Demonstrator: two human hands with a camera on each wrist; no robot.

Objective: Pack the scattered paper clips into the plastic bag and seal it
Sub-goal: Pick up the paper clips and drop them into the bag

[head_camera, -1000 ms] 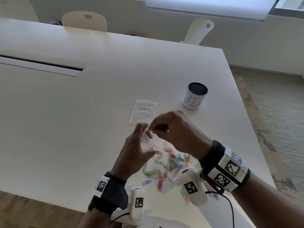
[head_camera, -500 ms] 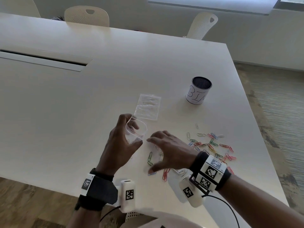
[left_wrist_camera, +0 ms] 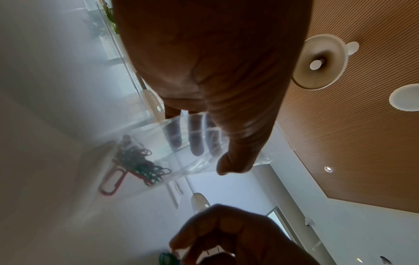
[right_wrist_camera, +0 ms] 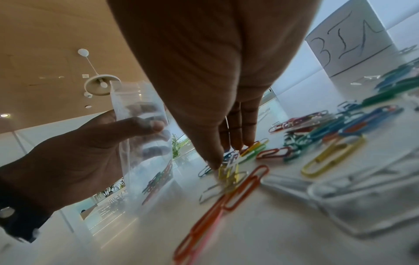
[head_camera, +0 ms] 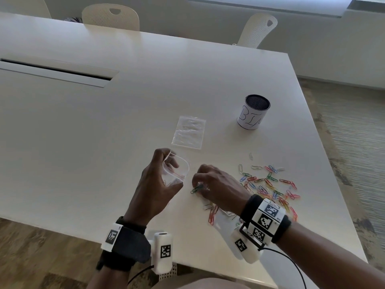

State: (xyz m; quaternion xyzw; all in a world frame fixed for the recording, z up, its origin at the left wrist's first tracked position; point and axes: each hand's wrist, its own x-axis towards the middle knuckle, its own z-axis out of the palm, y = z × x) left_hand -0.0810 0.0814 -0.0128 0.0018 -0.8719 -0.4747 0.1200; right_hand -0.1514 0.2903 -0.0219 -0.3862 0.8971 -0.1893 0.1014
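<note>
Paper clips point(head_camera: 268, 184) lie scattered at the near right of the table point(head_camera: 104, 142); head view: my left hand point(head_camera: 154, 190) grips the plastic bag point(head_camera: 176, 172) mouth-up, left of my right hand point(head_camera: 214, 184).
Left wrist: some clips already sit inside the bag.
Right wrist: my fingertips point(right_wrist_camera: 215, 161) pinch a few clips off the tabletop. I judge loading is mid-way; next, lift and drop them in.

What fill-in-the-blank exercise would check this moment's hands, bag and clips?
1. The clear plastic bag is held open by the ____ hand.
2. The right hand gathers coloured paper clips off the white ____.
3. The cylindrical mesh cup bears the handwritten word ____.
Missing: left; table; BIN
</note>
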